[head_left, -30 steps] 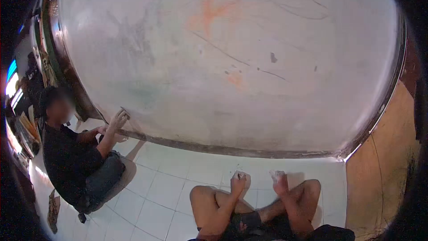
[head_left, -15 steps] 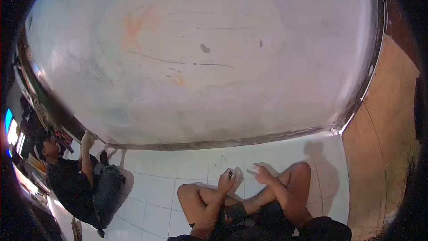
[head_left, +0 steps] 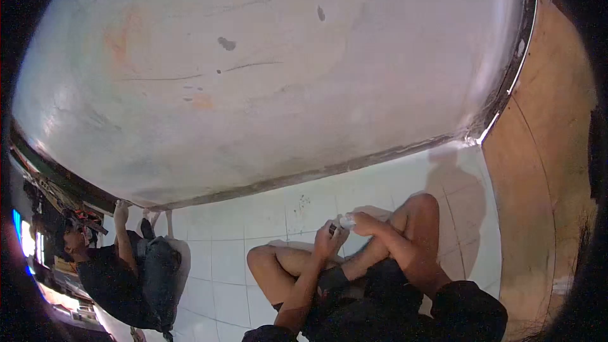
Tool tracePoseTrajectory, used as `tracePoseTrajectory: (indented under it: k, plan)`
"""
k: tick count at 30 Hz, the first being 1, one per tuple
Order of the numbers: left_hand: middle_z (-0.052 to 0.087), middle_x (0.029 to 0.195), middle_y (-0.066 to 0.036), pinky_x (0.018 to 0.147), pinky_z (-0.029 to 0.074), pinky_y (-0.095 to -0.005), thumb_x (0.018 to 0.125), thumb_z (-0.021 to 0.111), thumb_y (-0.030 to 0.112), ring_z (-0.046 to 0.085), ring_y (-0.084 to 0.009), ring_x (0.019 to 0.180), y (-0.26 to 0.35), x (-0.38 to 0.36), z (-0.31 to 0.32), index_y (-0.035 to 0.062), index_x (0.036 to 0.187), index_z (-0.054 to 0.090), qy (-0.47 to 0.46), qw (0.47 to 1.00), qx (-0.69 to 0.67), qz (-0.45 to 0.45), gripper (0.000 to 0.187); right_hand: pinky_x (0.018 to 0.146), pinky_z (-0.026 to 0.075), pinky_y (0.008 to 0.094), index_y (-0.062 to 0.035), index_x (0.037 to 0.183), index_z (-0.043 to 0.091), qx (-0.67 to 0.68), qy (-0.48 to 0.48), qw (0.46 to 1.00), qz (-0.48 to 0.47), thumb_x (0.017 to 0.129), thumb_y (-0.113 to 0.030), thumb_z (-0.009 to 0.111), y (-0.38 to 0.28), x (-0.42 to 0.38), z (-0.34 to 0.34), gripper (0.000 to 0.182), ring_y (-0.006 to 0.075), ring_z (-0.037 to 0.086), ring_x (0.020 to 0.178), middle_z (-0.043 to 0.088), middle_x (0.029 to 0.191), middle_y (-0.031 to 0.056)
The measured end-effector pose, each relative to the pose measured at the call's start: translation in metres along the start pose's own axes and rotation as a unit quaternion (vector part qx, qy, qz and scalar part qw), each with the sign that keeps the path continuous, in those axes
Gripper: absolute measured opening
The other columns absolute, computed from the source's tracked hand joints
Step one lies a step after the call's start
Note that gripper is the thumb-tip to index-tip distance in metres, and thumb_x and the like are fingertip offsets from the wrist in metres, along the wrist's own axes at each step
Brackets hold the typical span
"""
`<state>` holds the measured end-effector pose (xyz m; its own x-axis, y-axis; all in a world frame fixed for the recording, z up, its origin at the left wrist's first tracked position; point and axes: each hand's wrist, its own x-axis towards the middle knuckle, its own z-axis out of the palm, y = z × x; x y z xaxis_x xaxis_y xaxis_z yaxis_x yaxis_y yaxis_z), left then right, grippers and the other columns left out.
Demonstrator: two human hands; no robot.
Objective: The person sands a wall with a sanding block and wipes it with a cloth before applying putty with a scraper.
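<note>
My left hand is closed around a small dark object, too small to make out, above my crossed legs. Just right of it, my right hand grips a small whitish item, whose kind I cannot tell. The whitish item reaches to the fingers of my left hand, and the two hands nearly meet. Beneath them lies the white tiled floor, with small dark specks scattered beyond my hands.
A large pale, scuffed wall with a dark lower edge rises in front. At the left another person in dark clothes sits with a hand raised near that edge. A brown panel stands at the right.
My hands have come together, closing the gap between them, with the whitish item now at my left hand. The head view has tilted and shifted.
</note>
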<state>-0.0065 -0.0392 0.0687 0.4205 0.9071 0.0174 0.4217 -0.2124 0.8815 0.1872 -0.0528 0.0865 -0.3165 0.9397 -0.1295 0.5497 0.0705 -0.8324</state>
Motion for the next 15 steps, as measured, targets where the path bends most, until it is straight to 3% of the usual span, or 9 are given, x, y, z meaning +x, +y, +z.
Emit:
tracePoseTrajectory:
  k: [2, 4, 5, 8, 11, 14, 15]
  plan:
    - [0.058, 0.068, -0.021, 0.057, 0.045, -0.0415, 0.085, 0.057, 0.015, 0.058, -0.0392, 0.064, -0.001, 0.005, 0.003, -0.0006, 0.088, 0.052, 0.002, 0.998, -0.011, -0.058, 0.017, 0.091, 0.044, 0.0408, 0.0005, 0.116, 0.055, 0.003, -0.038, 0.999, 0.038, 0.076, -0.011, 0.060, -0.005, 0.005, -0.004, 0.042, 0.0379, 0.056, 0.106, 0.060, 0.113, 0.0227]
    - [0.058, 0.068, -0.020, 0.057, 0.045, -0.0405, 0.086, 0.057, 0.016, 0.059, -0.0361, 0.062, -0.004, 0.009, 0.005, -0.0007, 0.087, 0.052, 0.046, 0.997, 0.053, -0.017, 0.017, 0.093, 0.043, 0.0393, 0.0057, 0.115, 0.053, -0.003, -0.073, 0.995, 0.071, 0.074, -0.006, 0.057, -0.007, 0.010, -0.008, 0.043, 0.0386, 0.054, 0.109, 0.058, 0.115, 0.0248]
    - [0.058, 0.068, -0.019, 0.058, 0.045, -0.0404, 0.085, 0.057, 0.016, 0.059, -0.0355, 0.062, -0.013, 0.011, 0.005, -0.0007, 0.087, 0.053, 0.043, 0.998, 0.046, -0.006, 0.017, 0.093, 0.043, 0.0377, 0.0037, 0.113, 0.055, 0.024, -0.054, 0.998, 0.017, 0.075, -0.006, 0.058, 0.027, 0.021, 0.011, 0.040, 0.0373, 0.054, 0.110, 0.059, 0.115, 0.0241]
    - [0.059, 0.068, -0.018, 0.059, 0.046, -0.0396, 0.085, 0.057, 0.016, 0.059, -0.0346, 0.063, 0.003, 0.007, -0.003, -0.0010, 0.091, 0.054, 0.036, 0.998, -0.007, 0.042, 0.018, 0.093, 0.043, 0.0371, 0.0026, 0.115, 0.055, 0.056, -0.019, 0.998, 0.026, 0.076, -0.006, 0.057, 0.009, 0.013, 0.006, 0.040, 0.0362, 0.055, 0.109, 0.059, 0.115, 0.0241]
    - [0.060, 0.070, -0.018, 0.060, 0.047, -0.0386, 0.083, 0.058, 0.013, 0.060, -0.0335, 0.065, 0.004, 0.007, -0.006, -0.0017, 0.093, 0.056, 0.081, 0.992, 0.015, 0.095, 0.018, 0.100, 0.039, 0.0426, -0.0025, 0.127, 0.050, 0.021, -0.022, 0.999, 0.021, 0.080, -0.009, 0.054, 0.015, 0.016, 0.010, 0.048, 0.0363, 0.046, 0.122, 0.045, 0.135, 0.0196]
    - [0.060, 0.071, -0.018, 0.061, 0.047, -0.0377, 0.082, 0.059, 0.011, 0.060, -0.0326, 0.066, 0.007, 0.000, -0.007, -0.0019, 0.091, 0.057, 0.158, 0.979, 0.048, 0.116, 0.016, 0.101, 0.039, 0.0419, -0.0025, 0.127, 0.050, -0.133, 0.081, 0.979, -0.135, 0.083, -0.009, 0.052, 0.014, 0.007, 0.004, 0.044, 0.0363, 0.045, 0.123, 0.042, 0.137, 0.0203]
    - [0.060, 0.072, -0.018, 0.061, 0.047, -0.0374, 0.082, 0.059, 0.010, 0.060, -0.0324, 0.066, 0.010, 0.000, -0.008, -0.0018, 0.090, 0.057, 0.182, 0.974, 0.051, 0.122, 0.014, 0.099, 0.040, 0.0419, -0.0017, 0.125, 0.051, -0.090, 0.138, 0.981, -0.099, 0.083, -0.007, 0.051, 0.004, 0.004, 0.000, 0.043, 0.0374, 0.047, 0.119, 0.046, 0.131, 0.0224]
